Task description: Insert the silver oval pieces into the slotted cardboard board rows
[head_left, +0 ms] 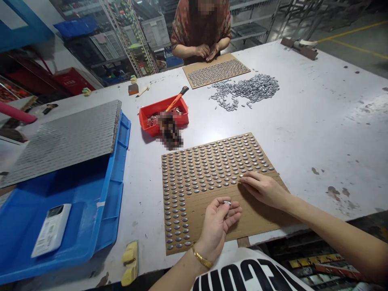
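Note:
A brown cardboard sheet (218, 210) lies in front of me, with rows of small silver oval metal pieces (209, 161) covering its far part and left side. My left hand (220, 214) is palm up over the bare cardboard, fingers curled. Between its thumb and fingers is a silver oval piece (227, 203); whether more lie in the palm is partly hidden. My right hand (263, 188) is pinched at the near end of the rows. Its fingertips close on a small oval piece at the cardboard, mostly covered by the fingers.
Across the table a co-worker (201, 28) handles pieces over another filled cardboard sheet (218, 70). Beside it is a heap of loose ovals (257, 88). A red bin (148, 127) holds an orange-handled tool (177, 99). At left stands a blue crate (112, 202) with a stack of sheets (69, 135).

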`<state>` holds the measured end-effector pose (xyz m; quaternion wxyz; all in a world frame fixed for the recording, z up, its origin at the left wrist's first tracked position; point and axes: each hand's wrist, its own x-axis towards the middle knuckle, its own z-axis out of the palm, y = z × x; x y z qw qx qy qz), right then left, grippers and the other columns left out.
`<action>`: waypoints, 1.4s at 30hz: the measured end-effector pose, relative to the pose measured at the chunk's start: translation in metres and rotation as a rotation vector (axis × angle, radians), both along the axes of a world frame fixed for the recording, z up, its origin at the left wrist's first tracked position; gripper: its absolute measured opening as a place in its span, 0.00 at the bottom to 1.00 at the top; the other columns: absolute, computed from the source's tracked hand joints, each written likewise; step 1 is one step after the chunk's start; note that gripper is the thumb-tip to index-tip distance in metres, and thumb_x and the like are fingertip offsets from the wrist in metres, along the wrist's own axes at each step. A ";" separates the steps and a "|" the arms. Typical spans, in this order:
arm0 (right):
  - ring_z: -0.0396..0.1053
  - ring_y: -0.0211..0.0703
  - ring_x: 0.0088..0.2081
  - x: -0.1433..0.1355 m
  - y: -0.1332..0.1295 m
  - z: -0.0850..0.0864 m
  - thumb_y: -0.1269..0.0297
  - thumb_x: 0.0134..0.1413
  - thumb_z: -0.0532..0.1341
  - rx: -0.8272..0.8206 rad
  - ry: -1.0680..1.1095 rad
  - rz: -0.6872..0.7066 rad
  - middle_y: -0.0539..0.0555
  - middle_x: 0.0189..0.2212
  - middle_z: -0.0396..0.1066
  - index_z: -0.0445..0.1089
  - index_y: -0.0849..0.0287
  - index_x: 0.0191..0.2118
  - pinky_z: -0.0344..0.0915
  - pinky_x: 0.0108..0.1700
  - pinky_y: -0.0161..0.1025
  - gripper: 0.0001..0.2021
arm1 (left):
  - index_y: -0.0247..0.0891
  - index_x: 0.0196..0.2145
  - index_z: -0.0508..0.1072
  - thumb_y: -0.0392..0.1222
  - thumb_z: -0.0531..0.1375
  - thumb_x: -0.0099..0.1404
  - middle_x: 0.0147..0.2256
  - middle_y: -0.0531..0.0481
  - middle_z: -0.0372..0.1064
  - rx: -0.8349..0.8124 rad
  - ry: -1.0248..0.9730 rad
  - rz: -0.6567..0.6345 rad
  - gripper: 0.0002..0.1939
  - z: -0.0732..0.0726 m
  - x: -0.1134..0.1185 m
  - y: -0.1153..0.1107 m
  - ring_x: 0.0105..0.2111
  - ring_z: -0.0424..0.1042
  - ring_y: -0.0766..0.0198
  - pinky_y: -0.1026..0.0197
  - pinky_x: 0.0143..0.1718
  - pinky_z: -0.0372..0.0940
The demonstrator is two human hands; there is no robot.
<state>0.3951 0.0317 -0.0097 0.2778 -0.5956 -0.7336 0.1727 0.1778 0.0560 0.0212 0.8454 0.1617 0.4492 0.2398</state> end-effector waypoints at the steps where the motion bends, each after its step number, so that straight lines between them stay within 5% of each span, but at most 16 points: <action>1: 0.69 0.43 0.38 -0.005 -0.003 0.005 0.67 0.63 0.52 -0.013 0.051 -0.005 0.57 0.38 0.69 0.68 0.56 0.46 0.67 0.39 0.39 0.11 | 0.33 0.39 0.70 0.37 0.63 0.59 0.36 0.41 0.74 0.019 0.000 -0.005 0.10 -0.001 0.000 0.000 0.34 0.75 0.63 0.63 0.38 0.69; 7: 0.68 0.40 0.34 -0.044 -0.019 0.027 0.64 0.63 0.54 -0.189 0.420 0.009 0.54 0.32 0.70 0.70 0.56 0.42 0.65 0.35 0.36 0.09 | 0.30 0.40 0.75 0.38 0.65 0.56 0.29 0.49 0.70 0.110 0.023 0.000 0.13 -0.004 0.000 0.002 0.27 0.68 0.72 0.70 0.31 0.65; 14: 0.69 0.40 0.35 -0.056 -0.015 0.018 0.64 0.62 0.56 -0.192 0.621 0.005 0.53 0.31 0.71 0.72 0.57 0.37 0.65 0.37 0.36 0.08 | 0.34 0.36 0.71 0.38 0.67 0.55 0.28 0.50 0.70 0.119 0.007 0.056 0.11 -0.007 0.000 0.000 0.27 0.68 0.70 0.68 0.31 0.66; 22: 0.68 0.43 0.42 -0.061 -0.015 0.010 0.69 0.62 0.55 0.066 0.385 0.014 0.57 0.40 0.69 0.71 0.55 0.42 0.67 0.42 0.39 0.08 | 0.30 0.36 0.75 0.41 0.64 0.58 0.35 0.43 0.72 0.130 -0.059 0.026 0.11 -0.007 -0.001 -0.003 0.32 0.70 0.67 0.65 0.35 0.67; 26: 0.66 0.43 0.36 -0.064 -0.018 0.004 0.71 0.61 0.55 0.198 0.152 -0.024 0.56 0.35 0.68 0.72 0.55 0.43 0.66 0.36 0.38 0.10 | 0.30 0.35 0.76 0.44 0.61 0.62 0.35 0.42 0.72 0.129 -0.139 0.000 0.13 -0.003 0.000 -0.004 0.34 0.69 0.65 0.63 0.37 0.67; 34: 0.67 0.43 0.38 -0.059 -0.025 0.005 0.72 0.62 0.53 0.129 0.187 0.057 0.58 0.37 0.67 0.65 0.56 0.54 0.69 0.36 0.38 0.16 | 0.30 0.33 0.75 0.43 0.64 0.59 0.33 0.45 0.71 0.076 -0.116 0.030 0.11 -0.012 0.000 -0.008 0.33 0.69 0.67 0.63 0.39 0.67; 42: 0.69 0.42 0.38 -0.056 -0.030 0.008 0.73 0.62 0.51 0.144 0.104 0.013 0.58 0.38 0.70 0.68 0.56 0.48 0.69 0.38 0.38 0.13 | 0.31 0.33 0.74 0.43 0.64 0.59 0.34 0.42 0.73 0.072 -0.077 0.015 0.11 -0.010 0.006 -0.007 0.34 0.71 0.64 0.60 0.40 0.68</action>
